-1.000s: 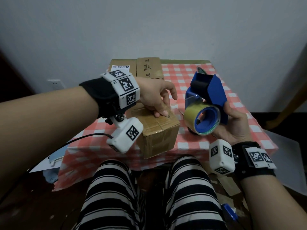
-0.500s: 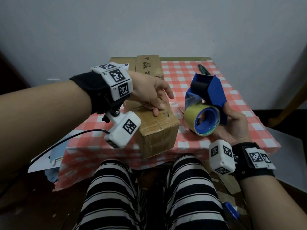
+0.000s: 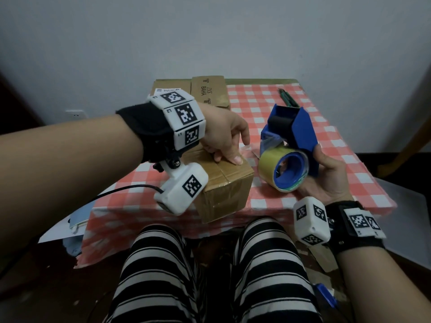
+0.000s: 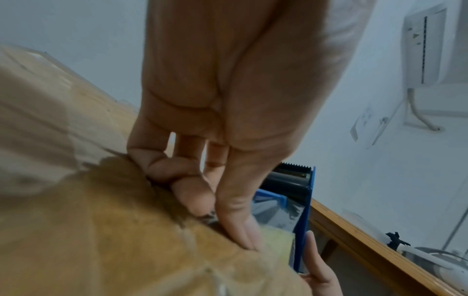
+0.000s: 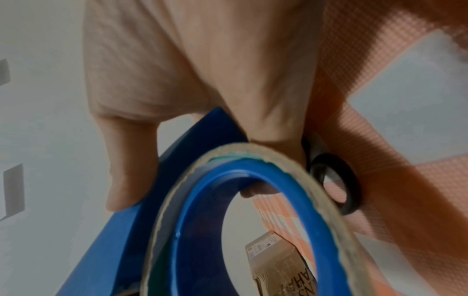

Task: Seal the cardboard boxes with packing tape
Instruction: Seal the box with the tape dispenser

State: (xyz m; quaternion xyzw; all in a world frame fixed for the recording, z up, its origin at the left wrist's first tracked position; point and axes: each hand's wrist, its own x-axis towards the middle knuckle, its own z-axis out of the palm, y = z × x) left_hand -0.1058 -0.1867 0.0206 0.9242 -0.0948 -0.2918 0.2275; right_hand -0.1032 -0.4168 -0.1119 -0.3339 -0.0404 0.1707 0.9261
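A small brown cardboard box sits at the front edge of the checked table. My left hand rests on its top; the thumb and bent fingers press near the right edge. A bit of clear tape shows just past that edge; whether my fingers hold it I cannot tell. To the right, my right hand grips a blue tape dispenser with a yellowish tape roll, held above the table beside the box. The roll fills the right wrist view.
Two more cardboard boxes stand at the back left of the red-and-white checked tablecloth. A green pen-like tool lies at the back right. A black ring-shaped handle lies on the cloth. My striped knees are under the front edge.
My left hand has shifted slightly on the box top, its wrist turning a little. The right hand keeps the dispenser in about the same place.
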